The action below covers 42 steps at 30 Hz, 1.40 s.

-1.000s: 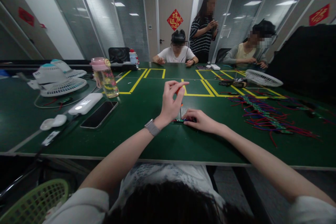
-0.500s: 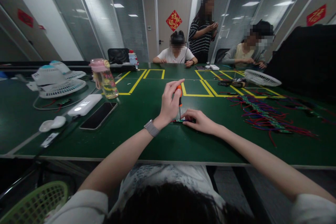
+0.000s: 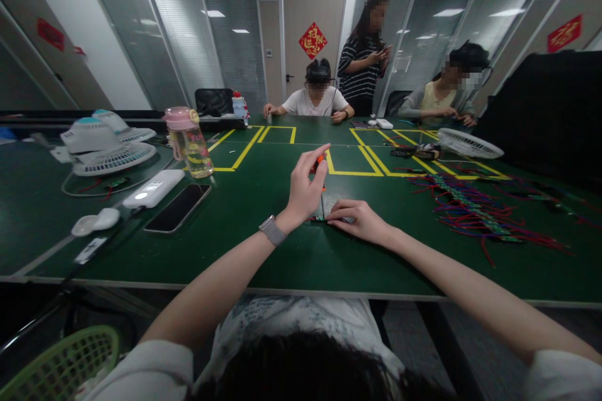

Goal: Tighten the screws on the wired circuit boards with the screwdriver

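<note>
My left hand (image 3: 306,183) is closed around the orange and black handle of a screwdriver (image 3: 321,160). The screwdriver stands nearly upright, and its thin shaft runs down to a small green circuit board (image 3: 318,218) on the table. With its fingers pressed together, my right hand (image 3: 360,220) rests on the table and grips the board's right end. Part of the board is hidden under those fingertips. A greyish, shiny patch (image 3: 333,202) lies just behind the board; I cannot make out what it is.
On the green table (image 3: 263,263), a phone (image 3: 177,207), a white power bank (image 3: 154,188), a pink-lidded bottle (image 3: 190,144) and white fans (image 3: 108,153) stand left. A row of wired circuit boards (image 3: 475,207) lies right. Several people (image 3: 315,97) are across the table.
My hands stay almost where they were, with the screwdriver still on the board. Across the table, the seated person's hand has moved outward to a small object. The view has shifted slightly.
</note>
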### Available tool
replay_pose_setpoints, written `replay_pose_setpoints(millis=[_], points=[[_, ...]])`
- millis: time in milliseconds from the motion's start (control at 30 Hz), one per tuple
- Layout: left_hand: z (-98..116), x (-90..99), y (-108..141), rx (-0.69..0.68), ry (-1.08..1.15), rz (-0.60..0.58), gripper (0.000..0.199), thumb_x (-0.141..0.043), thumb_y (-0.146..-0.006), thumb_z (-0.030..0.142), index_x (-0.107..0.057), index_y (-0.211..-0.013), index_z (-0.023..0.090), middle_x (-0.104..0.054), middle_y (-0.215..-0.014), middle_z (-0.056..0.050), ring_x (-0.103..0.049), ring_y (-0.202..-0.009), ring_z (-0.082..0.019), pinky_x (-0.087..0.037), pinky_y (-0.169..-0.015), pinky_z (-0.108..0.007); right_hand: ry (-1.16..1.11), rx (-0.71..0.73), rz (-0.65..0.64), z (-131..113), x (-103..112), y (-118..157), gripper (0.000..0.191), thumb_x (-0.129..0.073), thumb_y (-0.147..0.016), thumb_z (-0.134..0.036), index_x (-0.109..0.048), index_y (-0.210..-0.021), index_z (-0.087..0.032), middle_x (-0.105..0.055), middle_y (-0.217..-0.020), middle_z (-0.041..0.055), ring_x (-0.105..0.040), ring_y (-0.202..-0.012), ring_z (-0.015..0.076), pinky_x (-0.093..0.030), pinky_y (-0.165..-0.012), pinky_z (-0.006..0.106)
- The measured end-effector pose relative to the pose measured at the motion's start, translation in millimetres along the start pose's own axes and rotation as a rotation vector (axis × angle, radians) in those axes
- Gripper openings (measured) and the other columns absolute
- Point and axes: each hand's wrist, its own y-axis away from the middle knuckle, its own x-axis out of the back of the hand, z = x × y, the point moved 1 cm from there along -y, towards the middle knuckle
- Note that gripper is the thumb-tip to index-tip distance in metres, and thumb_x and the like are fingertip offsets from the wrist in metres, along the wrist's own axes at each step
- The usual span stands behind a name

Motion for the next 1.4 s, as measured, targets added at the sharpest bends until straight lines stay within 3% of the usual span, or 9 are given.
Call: replay_pose_setpoints(millis=[133, 300, 367, 467, 567, 667, 767, 933, 1400], points=[[-5, -5.2, 1, 0.143, 0.163, -0.006, 0.034, -0.042, -0.096, 0.030, -0.052, -0.129, 0.024, -0.062, -0.111, -0.006, -0.064, -0.076, -0.010, -0.052, -0.060, -0.020, 0.024, 0.008, -0.007, 1, -1, 0, 0.023, -0.056, -0.092, -0.029, -0.076, -0.094, -0.018, -0.069, -0.087, 0.0084, -0.065, -0.077, 0.0166, -0.053, -0.070, 0.027], [-15, 2.5, -8, 0.292, 0.254, 0.435, 0.026, -0.036, -0.096, 0.025, -0.051, -0.118, 0.023, -0.058, -0.103, -0.005, -0.057, -0.064, -0.007, -0.047, -0.050, -0.017, 0.024, 0.014, -0.007, 1, -1, 0, 0.022, -0.056, -0.092, -0.028, -0.075, -0.093, -0.018, -0.069, -0.086, 0.0082, -0.065, -0.077, 0.0166, -0.053, -0.070, 0.027], [-15, 12.5, -15, 0.288, 0.241, 0.529, 0.025, -0.039, -0.095, 0.026, -0.049, -0.118, 0.024, -0.056, -0.090, -0.001, -0.047, -0.052, -0.005, -0.038, -0.043, -0.016, 0.008, 0.009, -0.002, 1, -1, 0, 0.021, -0.056, -0.091, -0.028, -0.074, -0.092, -0.017, -0.068, -0.087, 0.0081, -0.065, -0.077, 0.0166, -0.052, -0.070, 0.027], [-4, 29.0, -27, 0.119, 0.011, 0.328, 0.017, -0.050, -0.090, 0.032, -0.059, -0.097, 0.020, -0.057, -0.075, 0.002, -0.047, -0.055, -0.007, -0.040, -0.052, -0.019, -0.032, -0.027, -0.003, 1, -2, -1, 0.018, -0.058, -0.090, -0.026, -0.073, -0.092, -0.017, -0.068, -0.086, 0.0069, -0.064, -0.077, 0.0159, -0.052, -0.071, 0.026], [5, 36.2, -31, 0.025, -0.263, -0.211, 0.022, -0.064, -0.078, 0.037, -0.064, -0.071, 0.016, -0.059, -0.067, 0.002, -0.051, -0.063, -0.010, -0.041, -0.062, -0.022, -0.045, -0.075, -0.010, 0, -1, -2, 0.019, -0.060, -0.089, -0.026, -0.071, -0.101, -0.017, -0.067, -0.084, 0.0057, -0.064, -0.075, 0.0153, -0.051, -0.069, 0.025], [1, 33.1, -24, 0.074, -0.416, -0.690, 0.021, -0.069, -0.069, 0.034, -0.068, -0.081, 0.018, -0.065, -0.080, 0.000, -0.057, -0.072, -0.014, -0.041, -0.064, -0.024, -0.020, -0.061, -0.034, 0, 0, -3, 0.022, -0.058, -0.090, -0.027, -0.071, -0.105, -0.019, -0.066, -0.087, 0.0062, -0.063, -0.075, 0.0156, -0.050, -0.070, 0.026], [-12, 24.9, -14, 0.128, -0.607, -0.950, 0.032, -0.071, -0.061, 0.031, -0.068, -0.091, 0.019, -0.067, -0.089, -0.003, -0.060, -0.078, -0.019, -0.042, -0.063, -0.025, -0.018, -0.041, -0.044, 0, -1, -4, 0.020, -0.058, -0.090, -0.027, -0.074, -0.098, -0.019, -0.065, -0.085, 0.0065, -0.063, -0.075, 0.0158, -0.050, -0.069, 0.026], [-26, 14.8, -4, 0.221, -0.708, -1.081, 0.029, -0.070, -0.060, 0.031, -0.069, -0.086, 0.018, -0.069, -0.081, -0.004, -0.062, -0.069, -0.018, -0.041, -0.056, -0.023, -0.095, -0.064, 0.014, 1, -5, -8, 0.015, -0.062, -0.086, -0.026, -0.074, -0.085, -0.018, -0.069, -0.084, 0.0067, -0.066, -0.076, 0.0167, -0.052, -0.071, 0.028], [-17, 9.4, -1, 0.197, -0.800, -1.042, 0.022, -0.068, -0.060, 0.031, -0.067, -0.078, 0.018, -0.067, -0.071, -0.005, -0.059, -0.059, -0.017, -0.036, -0.049, -0.024, -0.156, -0.125, 0.026, -4, -2, -15, 0.011, -0.064, -0.079, -0.015, -0.073, -0.074, -0.016, -0.074, -0.081, 0.0061, -0.069, -0.075, 0.0170, -0.054, -0.072, 0.027]])
